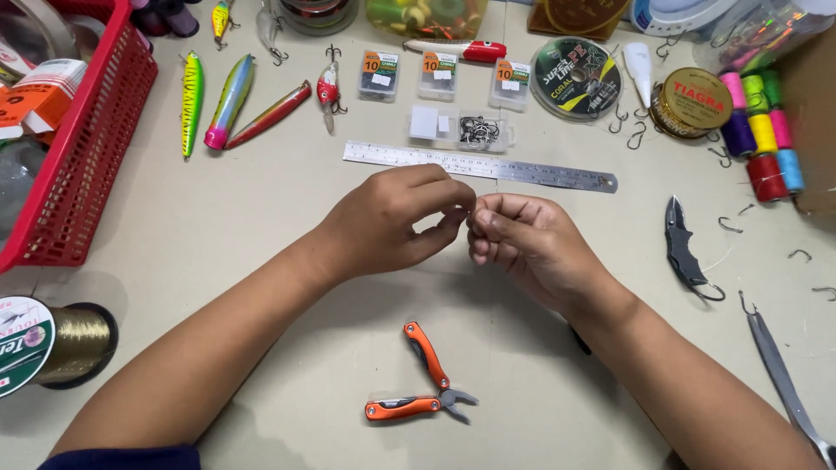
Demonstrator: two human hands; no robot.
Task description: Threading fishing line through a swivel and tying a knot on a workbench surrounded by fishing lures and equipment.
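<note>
Something too small to identify is pinched between the closed fingers (455,211) of the left hand (392,222) and right hand (522,244), held above the tabletop (261,226), between the steel ruler (479,166) and orange folding pliers (422,383).

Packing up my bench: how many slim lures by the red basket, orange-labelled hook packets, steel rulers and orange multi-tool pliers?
Slim lures: 3
Hook packets: 3
Steel ruler: 1
Orange pliers: 1
Total: 8
</note>
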